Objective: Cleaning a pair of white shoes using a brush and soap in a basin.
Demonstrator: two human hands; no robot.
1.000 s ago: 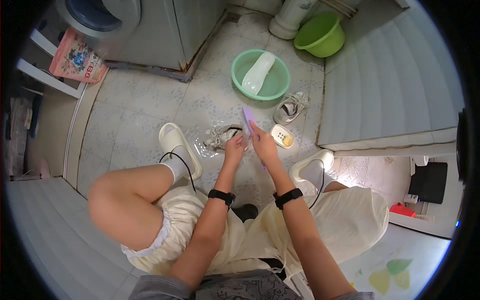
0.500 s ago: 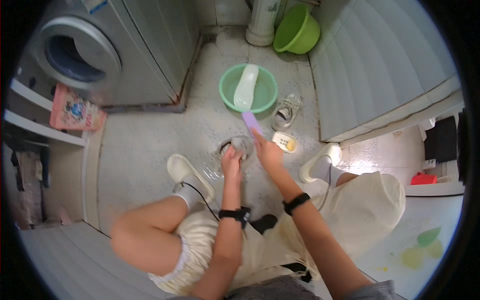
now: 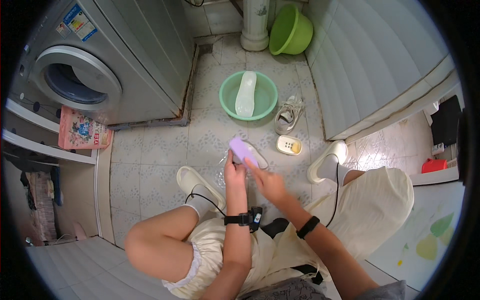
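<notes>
My left hand [image 3: 234,175] is closed round a light shoe [image 3: 259,154] held low over the wet floor, most of it hidden by the hand and the brush. In my right hand [image 3: 268,185] is a purple brush [image 3: 243,151], gripped at its near end and lying across the shoe; its bristles are not visible. Beyond my hands, a mint-green basin [image 3: 225,104] holds a white insole [image 3: 245,95] leaning on its far rim. A pale laced sneaker [image 3: 288,116] lies right of the basin. Nearer stands a cream soap dish [image 3: 283,145] with a yellow piece of soap [image 3: 296,147].
A grey washing machine [image 3: 145,65] stands at the far left, with a pink printed bag [image 3: 82,130] by it. A lime-green tub [image 3: 292,32] leans beside a white pillar [image 3: 255,30]. My slippered feet are on either side; a tiled wall [image 3: 375,65] bounds the right.
The brush has come left and nearer, from beside the basin onto the shoe. My right hand moved with it toward my left hand. The view has shifted slightly.
</notes>
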